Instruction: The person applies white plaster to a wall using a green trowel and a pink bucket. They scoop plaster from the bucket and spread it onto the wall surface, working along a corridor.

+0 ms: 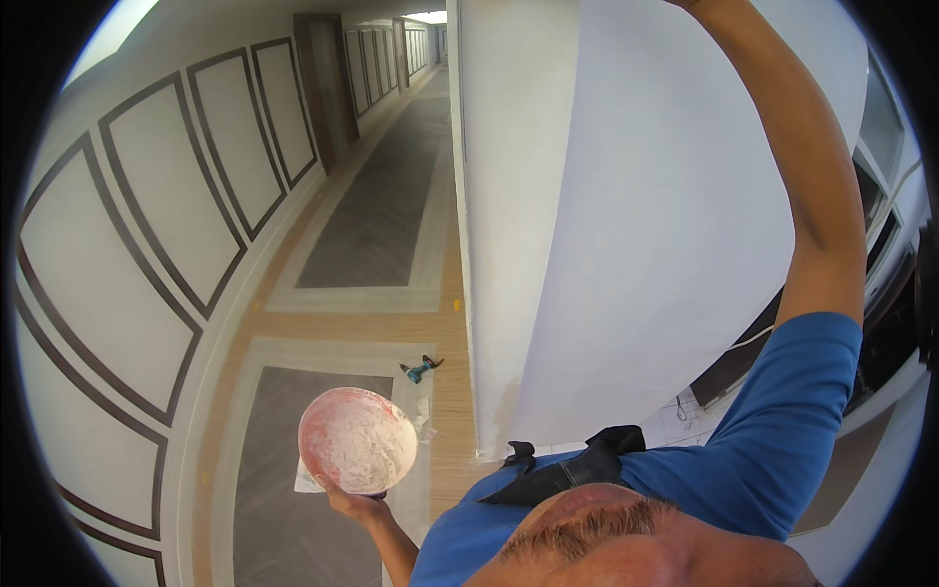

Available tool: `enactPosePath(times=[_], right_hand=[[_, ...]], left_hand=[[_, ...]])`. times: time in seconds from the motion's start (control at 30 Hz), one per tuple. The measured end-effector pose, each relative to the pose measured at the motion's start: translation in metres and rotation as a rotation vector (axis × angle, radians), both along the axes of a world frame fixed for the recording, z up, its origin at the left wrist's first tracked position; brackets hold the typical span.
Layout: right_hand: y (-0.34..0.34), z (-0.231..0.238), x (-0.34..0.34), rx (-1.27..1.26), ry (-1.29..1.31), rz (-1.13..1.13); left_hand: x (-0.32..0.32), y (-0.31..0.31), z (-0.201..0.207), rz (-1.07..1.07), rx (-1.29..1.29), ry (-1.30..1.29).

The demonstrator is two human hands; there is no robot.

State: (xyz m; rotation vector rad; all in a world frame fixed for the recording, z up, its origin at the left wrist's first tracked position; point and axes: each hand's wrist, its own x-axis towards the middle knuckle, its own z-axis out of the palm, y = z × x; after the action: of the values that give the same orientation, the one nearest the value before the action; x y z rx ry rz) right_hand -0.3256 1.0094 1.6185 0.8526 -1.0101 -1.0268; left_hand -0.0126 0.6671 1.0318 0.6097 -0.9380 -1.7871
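My left hand [357, 504] holds a round pinkish bowl [315, 423] from below, its fingers mostly hidden under the rim. White paste-like material [364, 448], perhaps plaster or putty, coats and fills much of the bowl. The bowl is held out over the corridor floor, left of the wall's end. My right arm [817, 166] reaches high along the white wall [665, 196]. At the top edge the picture cuts off my right hand [682, 3], so its fingers and anything in them are hidden.
A teal and black power drill [421, 369] lies on the floor, with whitish scraps [423, 416] near it. The corridor [377, 205] runs away past the wall's vertical edge. A panelled wall [176, 186] stands left. A white cable [753, 338] hangs at the right.
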Motion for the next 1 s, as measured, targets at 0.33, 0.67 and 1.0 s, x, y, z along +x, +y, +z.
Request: enactPosePath(times=[0.33, 0.67, 1.0], right_hand=[[-0.011, 0.021, -0.007, -0.124, 0.09, 0.009], [-0.003, 0.052, -0.02, -0.262, 0.134, 0.035], [0.014, 0.035, -0.006, -0.688, -0.071, 0.093]], left_hand=[[-0.006, 0.0, 0.009, 0.002, -0.009, 0.056], [-0.006, -0.007, -0.008, 0.023, 0.041, 0.064], [-0.007, -0.003, -0.008, 0.062, 0.049, 0.033]])
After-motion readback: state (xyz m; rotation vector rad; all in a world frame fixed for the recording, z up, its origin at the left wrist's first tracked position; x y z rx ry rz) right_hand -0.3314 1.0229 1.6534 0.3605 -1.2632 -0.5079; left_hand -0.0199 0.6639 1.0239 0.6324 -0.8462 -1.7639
